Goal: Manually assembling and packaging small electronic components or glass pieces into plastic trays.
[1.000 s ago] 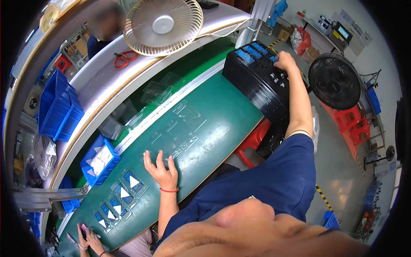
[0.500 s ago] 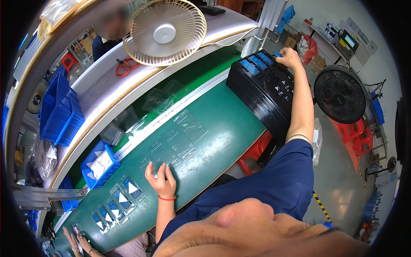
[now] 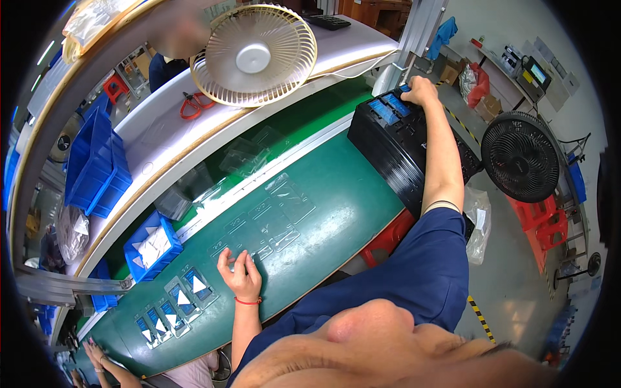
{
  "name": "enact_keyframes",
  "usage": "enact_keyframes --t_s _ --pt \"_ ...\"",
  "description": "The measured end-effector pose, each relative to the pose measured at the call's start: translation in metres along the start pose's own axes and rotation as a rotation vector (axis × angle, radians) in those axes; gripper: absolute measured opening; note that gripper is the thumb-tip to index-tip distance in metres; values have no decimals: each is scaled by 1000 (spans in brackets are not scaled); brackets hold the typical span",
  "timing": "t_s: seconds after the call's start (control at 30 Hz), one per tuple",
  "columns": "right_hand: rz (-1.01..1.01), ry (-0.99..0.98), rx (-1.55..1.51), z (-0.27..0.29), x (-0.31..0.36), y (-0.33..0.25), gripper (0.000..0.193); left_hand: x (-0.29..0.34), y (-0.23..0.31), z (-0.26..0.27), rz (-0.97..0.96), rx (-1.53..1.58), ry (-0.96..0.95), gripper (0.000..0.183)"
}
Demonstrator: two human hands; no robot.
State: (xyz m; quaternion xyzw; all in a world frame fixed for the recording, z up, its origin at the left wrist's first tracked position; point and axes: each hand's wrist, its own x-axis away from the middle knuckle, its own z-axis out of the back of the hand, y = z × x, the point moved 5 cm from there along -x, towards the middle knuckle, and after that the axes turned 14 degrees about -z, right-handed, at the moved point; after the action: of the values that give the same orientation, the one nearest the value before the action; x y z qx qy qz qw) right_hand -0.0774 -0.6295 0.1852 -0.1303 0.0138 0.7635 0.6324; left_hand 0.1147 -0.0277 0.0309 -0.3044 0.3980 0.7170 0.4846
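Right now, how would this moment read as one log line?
right hand: at blue piece, atop black stack | left hand: loosely curled near clear plastic trays | green table: white triangles in a row

I saw a deep green worktop (image 3: 343, 194), black trays (image 3: 388, 158) with bright blue pieces (image 3: 385, 112), and white slips (image 3: 155, 244) in a blue bin (image 3: 165, 261). The person's shirt (image 3: 420, 258) was navy, the wristband (image 3: 248, 301) red. One fan (image 3: 521, 158) was black, a slatted cage (image 3: 253, 58) cream; stools (image 3: 537, 216) showed red, and yellow-and-black stripes (image 3: 480, 318) crossed the grey floor (image 3: 511, 278).

Grn bench (image 3: 343, 187): clr blisters (image 3: 291, 197), pks (image 3: 176, 292) w/ wht triangles (image 3: 198, 285).
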Motion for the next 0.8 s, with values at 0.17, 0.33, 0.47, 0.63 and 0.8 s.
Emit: enact_keyframes --t_s 0.17,0.33,0.47,0.63,0.8 --pt "116 -211 -55 7 6 -16 50 -2 3 2 -29 0 -1 17" --pt "176 -226 27 -5 24 -37 52 -2 2 5 -7 9 14 17" --pt "104 -128 24 2 33 -41 49 -2 2 8 -9 6 27 17" --pt "112 -195 55 36 54 -62 51 -1 4 9 -24 22 47 17" --pt "184 -282 190 1 68 -83 52 -5 2 3 -26 40 48 16"
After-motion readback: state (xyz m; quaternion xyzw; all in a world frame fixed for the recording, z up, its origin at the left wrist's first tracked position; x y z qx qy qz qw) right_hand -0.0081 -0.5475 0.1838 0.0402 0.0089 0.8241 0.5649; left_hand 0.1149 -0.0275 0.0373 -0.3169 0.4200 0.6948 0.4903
